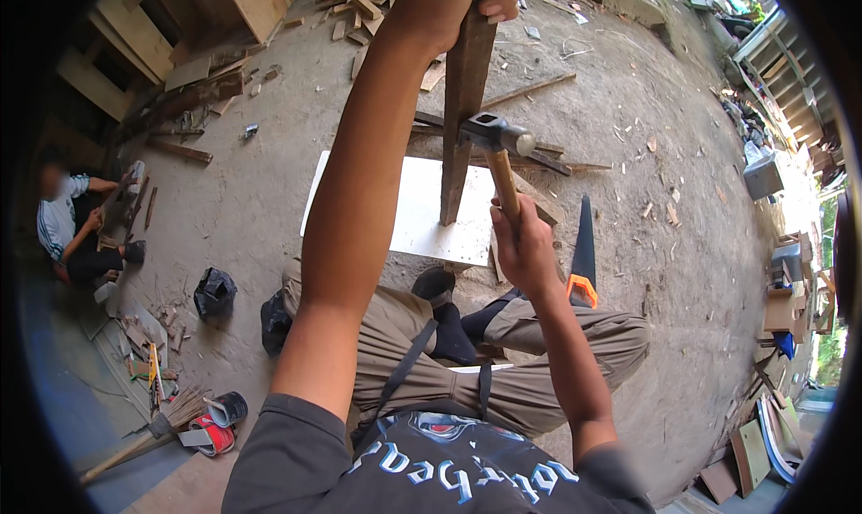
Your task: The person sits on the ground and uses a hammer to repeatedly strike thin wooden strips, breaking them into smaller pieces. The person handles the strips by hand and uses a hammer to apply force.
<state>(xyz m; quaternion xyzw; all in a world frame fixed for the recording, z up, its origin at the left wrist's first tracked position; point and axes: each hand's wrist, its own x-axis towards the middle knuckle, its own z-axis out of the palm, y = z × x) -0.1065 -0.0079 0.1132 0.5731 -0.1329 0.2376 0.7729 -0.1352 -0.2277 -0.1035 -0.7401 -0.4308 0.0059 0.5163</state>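
Left of the upright plank (464, 110): second person crouched at the scrap pile (144, 218), well apart. Left hand (449, 2) wrapped round the plank's top, holding it upright, foot on the white board (404, 209). Right hand (521, 249) fisted on the hammer (498, 141) handle, head against the plank's right edge. Advice: steady the plank, strike square, left fingers above the hammer. Handsaw (582, 258) right of the plank.

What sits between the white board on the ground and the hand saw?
In the head view, the right hand gripping the hammer crosses that stretch between the white board and the hand saw; under it, bare dirt and a wood scrap.
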